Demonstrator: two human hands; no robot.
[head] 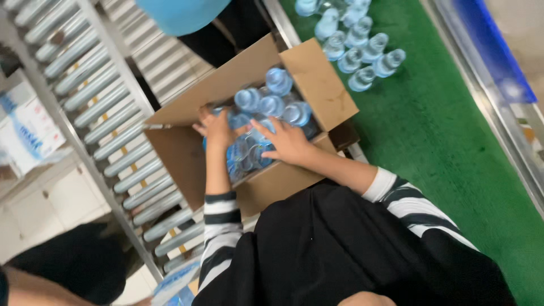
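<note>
**Carton Partly Filled, More Bottles Waiting on the Belt**

The clear plastic bottles (266,105) you are handling stand and lie inside the open cardboard carton (317,79), which rests on the roller conveyor (107,113) in front of you. Your left hand (215,129) presses down on the bottles at the near-left of the carton, its fingers spread and released rather than wrapped around any one bottle. Your right hand (289,141) lies flat over the bottles at the near-right, fingers open and splayed, holding nothing closed. Judging by how things lie, the packing looks well along: several caps show upright at the far side, and wrapped bottles fill the near part, though the flaps are not yet folded shut. A loose cluster of bottles (354,39) stands unpacked on the green belt (442,130), well apart from the carton. A person in a blue top (181,14) stands beyond the carton, and white boxes (25,130) sit off to the left.
</note>
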